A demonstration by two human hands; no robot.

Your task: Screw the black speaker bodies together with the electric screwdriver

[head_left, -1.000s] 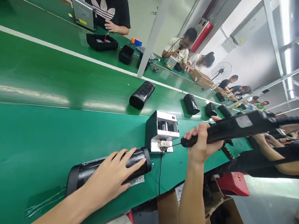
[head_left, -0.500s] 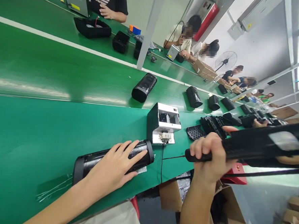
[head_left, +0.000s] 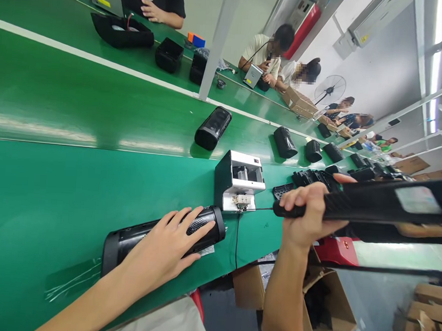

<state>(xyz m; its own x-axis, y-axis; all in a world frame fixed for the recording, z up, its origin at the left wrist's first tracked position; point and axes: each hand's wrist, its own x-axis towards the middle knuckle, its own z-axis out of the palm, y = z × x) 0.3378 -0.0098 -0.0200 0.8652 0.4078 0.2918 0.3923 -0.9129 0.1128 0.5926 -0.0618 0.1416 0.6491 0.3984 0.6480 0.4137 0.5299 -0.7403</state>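
My left hand (head_left: pixel 173 237) lies over a black cylindrical speaker (head_left: pixel 204 229) on its side, fingers spread across the perforated grille and thumb along the near side. My right hand (head_left: pixel 306 210) is wrapped around a black electric screwdriver (head_left: pixel 369 197), held level above the bench edge. Its long thin bit points left and its tip reaches the front of a small screw feeder (head_left: pixel 242 200), a black and white box beyond the speaker. Whether a screw sits on the tip is too small to tell. Clear plastic strips (head_left: pixel 73 281) lie by the speaker's left end.
Another black speaker (head_left: pixel 213 127) stands on the green conveyor (head_left: pixel 60 96) behind the feeder, with several more farther right. Black grille parts (head_left: pixel 283 190) lie right of the feeder. Below the bench are an open carton (head_left: pixel 337 312) and a red stool (head_left: pixel 337 250). Co-workers sit across the line.
The screwdriver has moved up and slightly left in my right hand, bringing its bit from below the feeder to the feeder's front. My left hand stays on the speaker. The view has shifted slightly.
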